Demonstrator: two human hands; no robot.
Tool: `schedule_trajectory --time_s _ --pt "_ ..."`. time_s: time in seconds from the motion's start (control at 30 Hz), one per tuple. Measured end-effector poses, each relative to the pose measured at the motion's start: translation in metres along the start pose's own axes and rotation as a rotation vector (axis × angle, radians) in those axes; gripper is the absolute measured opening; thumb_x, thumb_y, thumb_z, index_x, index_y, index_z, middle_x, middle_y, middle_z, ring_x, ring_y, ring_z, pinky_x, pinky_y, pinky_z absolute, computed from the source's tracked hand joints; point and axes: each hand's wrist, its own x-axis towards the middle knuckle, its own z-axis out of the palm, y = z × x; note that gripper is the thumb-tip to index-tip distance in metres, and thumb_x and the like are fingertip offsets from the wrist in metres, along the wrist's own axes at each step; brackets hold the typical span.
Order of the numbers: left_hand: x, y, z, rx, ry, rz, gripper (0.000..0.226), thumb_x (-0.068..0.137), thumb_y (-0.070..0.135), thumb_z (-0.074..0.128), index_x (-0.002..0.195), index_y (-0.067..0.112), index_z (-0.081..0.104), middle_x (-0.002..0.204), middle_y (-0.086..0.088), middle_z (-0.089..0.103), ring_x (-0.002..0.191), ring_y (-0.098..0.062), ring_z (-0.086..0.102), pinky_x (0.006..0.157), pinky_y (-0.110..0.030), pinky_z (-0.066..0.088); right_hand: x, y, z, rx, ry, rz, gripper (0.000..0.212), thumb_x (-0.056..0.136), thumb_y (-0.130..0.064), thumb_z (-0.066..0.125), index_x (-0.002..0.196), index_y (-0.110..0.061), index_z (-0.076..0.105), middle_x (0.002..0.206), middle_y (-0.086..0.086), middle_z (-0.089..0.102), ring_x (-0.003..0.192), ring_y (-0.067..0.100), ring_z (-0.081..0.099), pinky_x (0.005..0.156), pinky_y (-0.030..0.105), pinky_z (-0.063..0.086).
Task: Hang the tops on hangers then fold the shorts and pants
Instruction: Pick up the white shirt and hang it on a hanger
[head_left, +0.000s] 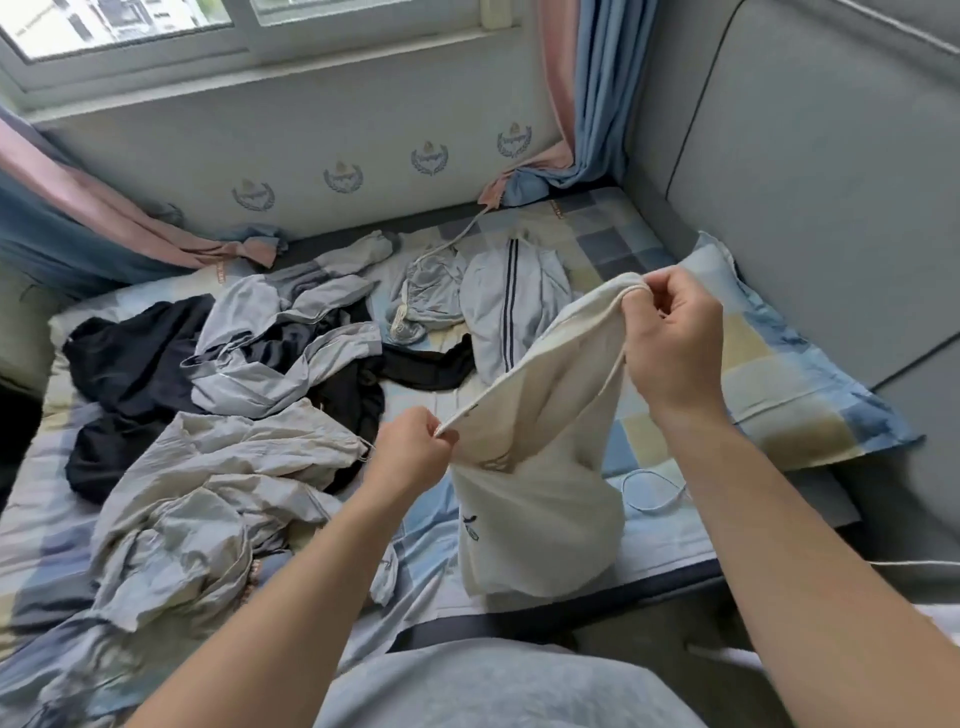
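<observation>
Left hand (415, 449) and right hand (672, 338) each pinch the waistband of shorts (535, 467), which hang below them toward bed (670, 543), left lower.

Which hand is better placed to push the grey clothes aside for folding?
Probably left: the left hand pinches the cream garment right beside the grey clothes; the right hand is farther off.

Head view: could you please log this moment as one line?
left hand pinches cream drawstring garment edge | right hand pinches opposite edge | garment hangs over bed | clothes pile beside it
</observation>
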Motion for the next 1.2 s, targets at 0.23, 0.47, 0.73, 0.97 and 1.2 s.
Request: schedule_trajectory --time_s 0.23,0.47,0.73,0.97,1.2 --pt "0.006 0.041 -0.046 -0.608 -0.195 0.225 0.024 0.095 0.018 0.054 0.087 0.011 0.075 0.077 -0.019 0.066 0.074 -0.024 0.058 0.07 -0.042 0.052 -0.046 0.019 -0.045 -0.321 -0.076 0.372 0.017 0.089 -0.015 0.052 0.102 -0.027 0.052 0.072 0.01 0.056 0.064 0.022 0.056 0.065 0.043 0.056" --pt "-0.033 0.053 -0.09 -0.326 -0.566 0.752 0.02 0.096 0.026 0.062 0.083 0.029 0.076 0.075 0.004 0.073 0.062 -0.004 0.063 0.053 -0.018 0.046 -0.147 -0.001 0.031 -0.416 -0.342 0.391 0.071 0.074 -0.051 0.078 0.135 -0.034 0.046 0.135 -0.006 0.04 0.121 0.014 0.043 0.098 0.035 0.042" --pt "-0.012 0.008 -0.117 -0.077 -0.557 1.012 0.012 0.09 0.018 0.071 0.079 0.021 0.067 0.062 0.013 0.058 0.052 -0.001 0.045 0.049 -0.011 0.034 -0.219 -0.029 0.063 -0.409 0.019 0.336 0.018 0.095 -0.024 0.066 0.077 -0.02 0.064 0.071 -0.007 0.064 0.067 0.011 0.056 0.054 0.018 0.036" --pt "0.004 -0.035 -0.076 0.156 -0.522 1.117 0.019 0.086 0.01 0.071 0.086 0.027 0.062 0.081 0.009 0.059 0.069 -0.008 0.051 0.056 -0.011 0.034 -0.274 -0.047 0.057 -0.357 0.221 0.437 0.014 0.093 -0.006 0.06 0.09 -0.015 0.071 0.081 0.005 0.069 0.073 0.016 0.059 0.062 0.022 0.04" --pt "-0.013 -0.069 0.007 0.384 -0.745 1.088 0.023 0.09 0.008 0.061 0.086 0.03 0.064 0.078 0.011 0.061 0.08 -0.021 0.057 0.064 -0.03 0.037 -0.373 -0.045 0.016 -0.36 0.455 0.741 0.015 0.093 -0.01 0.06 0.089 -0.019 0.071 0.081 0.005 0.068 0.066 0.009 0.054 0.06 0.026 0.037"
